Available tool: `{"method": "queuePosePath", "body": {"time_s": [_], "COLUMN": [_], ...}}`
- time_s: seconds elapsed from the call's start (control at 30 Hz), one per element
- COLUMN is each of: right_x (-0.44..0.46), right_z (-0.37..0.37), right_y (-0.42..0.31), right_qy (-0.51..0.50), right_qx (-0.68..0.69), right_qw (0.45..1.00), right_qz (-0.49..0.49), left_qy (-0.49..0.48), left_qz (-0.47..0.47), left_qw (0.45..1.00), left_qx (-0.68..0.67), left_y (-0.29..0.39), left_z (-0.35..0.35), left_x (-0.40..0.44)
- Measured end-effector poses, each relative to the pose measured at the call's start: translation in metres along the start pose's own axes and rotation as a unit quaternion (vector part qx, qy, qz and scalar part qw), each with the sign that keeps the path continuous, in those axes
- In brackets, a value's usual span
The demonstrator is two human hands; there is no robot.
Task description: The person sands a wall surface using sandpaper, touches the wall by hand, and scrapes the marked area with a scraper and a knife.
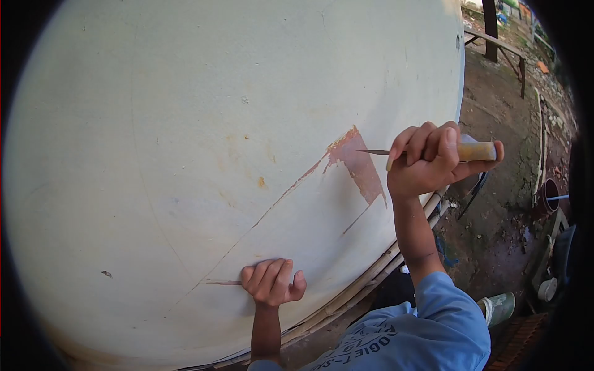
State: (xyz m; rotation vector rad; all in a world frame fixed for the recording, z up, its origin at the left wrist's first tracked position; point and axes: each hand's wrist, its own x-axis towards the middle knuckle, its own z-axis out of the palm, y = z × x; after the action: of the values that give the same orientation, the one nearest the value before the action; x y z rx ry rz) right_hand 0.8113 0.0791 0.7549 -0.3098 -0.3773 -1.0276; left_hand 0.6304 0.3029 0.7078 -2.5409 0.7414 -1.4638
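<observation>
A large pale painted surface [185, 93] fills most of the head view. On it, a reddish-brown bare strip [359, 164] shows where the paint is off, with ragged edges and a thin scored line running down to the left. My right hand [427, 154] is closed around a narrow-bladed knife [479, 152] with a pale yellow handle. Its pointed blade reaches left over the bare strip; I cannot tell whether the tip touches. Lower down, my left hand [272, 281] rests against the surface, fingers curled. A thin brown mark lies beside its knuckles, and the inside of the hand is hidden.
Bamboo poles [352, 286] run along the surface's lower edge. On the bare ground to the right are a brown bucket [547, 196], a dirty pale container [500, 308] and a reddish ribbed item [523, 343]. A bench [495, 42] stands at the upper right.
</observation>
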Motion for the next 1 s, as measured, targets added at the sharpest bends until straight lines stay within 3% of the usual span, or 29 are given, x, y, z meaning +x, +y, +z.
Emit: {"method": "queuePosePath", "body": {"time_s": [0.07, 0.1, 0.17, 0.27, 0.37, 0.5, 0.53, 0.77, 0.8, 0.93, 1.0], "right_x": [-0.008, -0.019, -0.010, 0.001, -0.014, -0.001, -0.019, -0.011, -0.024, -0.004, -0.015], "right_z": [0.008, 0.009, 0.001, 0.006, 0.005, 0.008, 0.010, 0.007, 0.007, 0.002, 0.011], "right_y": [-0.002, 0.010, 0.006, -0.008, 0.007, -0.006, 0.004, 0.011, 0.011, -0.005, 0.006], "right_qy": [0.022, -0.064, -0.075, 0.017, -0.104, -0.038, -0.060, -0.082, -0.135, -0.027, -0.048], "right_qx": [-0.030, -0.019, -0.045, 0.009, -0.061, 0.007, -0.056, -0.046, -0.062, 0.003, -0.004], "right_qw": [0.999, 0.998, 0.996, 1.000, 0.993, 0.999, 0.996, 0.995, 0.986, 1.000, 0.998], "right_qz": [0.028, 0.006, -0.018, 0.001, -0.010, 0.011, 0.028, 0.030, 0.074, 0.007, 0.036], "left_qy": [0.001, -0.003, -0.003, -0.002, -0.003, -0.006, -0.003, -0.004, -0.009, -0.004, -0.011], "left_qz": [-0.001, -0.001, 0.002, -0.001, -0.002, -0.004, -0.005, -0.006, -0.003, -0.005, -0.009], "left_qw": [1.000, 1.000, 1.000, 1.000, 1.000, 1.000, 1.000, 1.000, 1.000, 1.000, 1.000], "left_qx": [0.002, 0.001, -0.002, 0.004, -0.005, 0.000, 0.000, -0.002, -0.005, -0.006, -0.004], "left_y": [0.000, 0.001, 0.001, 0.000, 0.002, 0.000, 0.000, 0.001, 0.000, -0.001, 0.000], "left_z": [0.001, -0.001, -0.001, -0.001, -0.002, -0.001, 0.000, -0.001, -0.002, -0.003, -0.002], "left_x": [0.002, 0.002, -0.002, -0.001, -0.002, 0.000, 0.000, 0.001, 0.002, -0.003, 0.000]}}
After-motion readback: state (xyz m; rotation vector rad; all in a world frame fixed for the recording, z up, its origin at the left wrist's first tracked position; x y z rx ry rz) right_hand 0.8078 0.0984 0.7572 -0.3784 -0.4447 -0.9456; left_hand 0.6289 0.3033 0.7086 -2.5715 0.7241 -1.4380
